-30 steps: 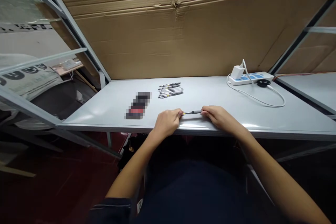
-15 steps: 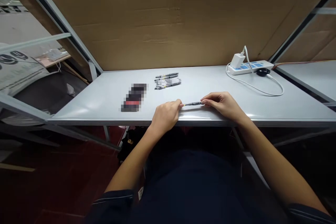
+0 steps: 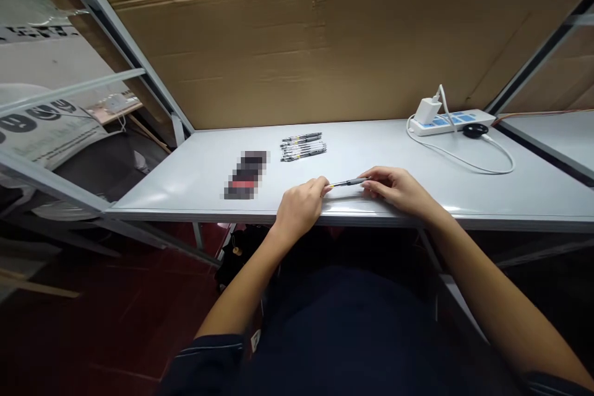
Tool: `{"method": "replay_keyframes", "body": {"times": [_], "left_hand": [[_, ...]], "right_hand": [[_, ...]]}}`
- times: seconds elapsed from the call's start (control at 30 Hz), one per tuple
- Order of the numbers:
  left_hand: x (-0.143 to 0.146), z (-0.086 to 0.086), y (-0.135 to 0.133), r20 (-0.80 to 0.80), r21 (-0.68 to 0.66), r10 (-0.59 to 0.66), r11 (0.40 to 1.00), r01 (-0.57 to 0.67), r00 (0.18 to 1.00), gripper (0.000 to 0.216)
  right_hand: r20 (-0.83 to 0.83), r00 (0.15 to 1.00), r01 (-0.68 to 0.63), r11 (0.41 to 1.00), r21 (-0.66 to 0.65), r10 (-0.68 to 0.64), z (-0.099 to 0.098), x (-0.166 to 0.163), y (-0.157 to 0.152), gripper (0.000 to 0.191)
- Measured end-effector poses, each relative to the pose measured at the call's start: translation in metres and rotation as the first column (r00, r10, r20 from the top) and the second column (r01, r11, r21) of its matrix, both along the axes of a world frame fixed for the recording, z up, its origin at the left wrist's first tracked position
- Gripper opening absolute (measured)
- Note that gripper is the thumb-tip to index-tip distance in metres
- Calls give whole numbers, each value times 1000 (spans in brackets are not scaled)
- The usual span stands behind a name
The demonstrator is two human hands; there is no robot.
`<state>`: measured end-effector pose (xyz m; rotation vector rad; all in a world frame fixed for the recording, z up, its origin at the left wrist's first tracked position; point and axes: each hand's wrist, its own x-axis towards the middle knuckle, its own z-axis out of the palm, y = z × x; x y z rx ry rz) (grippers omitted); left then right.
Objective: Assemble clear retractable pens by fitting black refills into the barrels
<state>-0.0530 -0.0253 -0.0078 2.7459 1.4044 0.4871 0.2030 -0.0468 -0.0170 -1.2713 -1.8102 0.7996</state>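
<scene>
A slim pen [image 3: 349,182] with a dark grip and a clear barrel is stretched level between both hands, just above the front of the white table [image 3: 195,167]. My left hand [image 3: 301,207] is closed on its left end, thumb and forefinger pinching it near a small yellow mark. At the other end, the fingertips of my right hand [image 3: 399,190] pinch the tip, which they hide. Beyond my hands lies a row of several similar pens [image 3: 304,146], side by side, some dark and some whitish.
Left of the pens lies a dark, pixelated object [image 3: 245,174] with a red band. A white power strip [image 3: 452,122] with a plugged-in charger [image 3: 427,111], a looping white cable [image 3: 468,164] and a round black disc [image 3: 475,130] sits at the back right. Cardboard [image 3: 297,68] walls the rear.
The view has shifted slightly, so the whole scene sits a little further right. Both hands keep their hold on the pen, which looks almost unchanged in position.
</scene>
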Motion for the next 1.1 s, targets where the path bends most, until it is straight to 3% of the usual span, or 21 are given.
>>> {"method": "replay_keyframes", "body": {"times": [0.17, 0.3, 0.4, 0.57, 0.77, 0.93, 1.1], "left_hand": [[-2, 2, -1, -30, 4, -12, 1000, 12, 999, 35], [9, 7, 2, -58, 43, -23, 999, 26, 998, 32], [27, 12, 10, -91, 54, -97, 993, 102, 991, 28], [45, 15, 25, -57, -20, -215, 977, 214, 975, 20], [40, 12, 31, -37, -74, -211, 975, 207, 977, 29], [49, 8, 28, -24, -57, -234, 971, 232, 972, 30], [51, 8, 26, -27, -68, -231, 971, 229, 972, 27]], "right_hand": [[-30, 999, 25, 1000, 4, -25, -2, -1, 0, 43], [2, 998, 56, 998, 19, -56, 0, -3, -2, 37], [-11, 995, 101, 993, 56, -101, 2, -4, -2, 32], [-85, 985, 152, 988, 8, -151, 4, -4, -3, 37], [-104, 991, 91, 990, 109, -80, 2, -3, -1, 28], [4, 1000, -13, 1000, 27, 13, 2, -3, 1, 35], [-3, 998, 70, 993, 99, -70, 1, -2, 2, 28]]}}
